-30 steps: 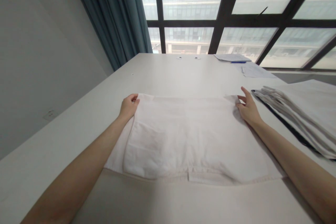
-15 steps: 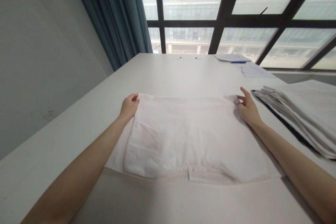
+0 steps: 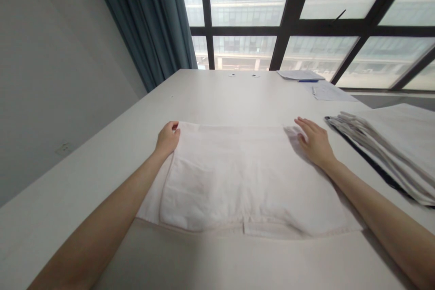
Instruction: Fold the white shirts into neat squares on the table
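A folded white cloth [image 3: 231,172] lies flat in front of me, with layered edges on its left and a short slit in its near hem. My left hand [image 3: 168,138] pinches its far left corner between thumb and fingers. At the far right corner is my right hand [image 3: 314,140], open, with the fingers stretched out and the thumb apart from them. The corner beside that thumb is slightly turned in, and whether the fingertips touch it I cannot tell.
The white table [image 3: 217,97] runs away toward the windows. A stack of white folded fabric [image 3: 401,140] on something dark stands at the right. Papers [image 3: 335,92] and a blue pen [image 3: 308,81] lie at the far right. A blue curtain [image 3: 149,22] hangs at the left.
My right hand has let go of the far right corner and shifted a little left, its fingers now stretched out over the edge. The left hand keeps its place.
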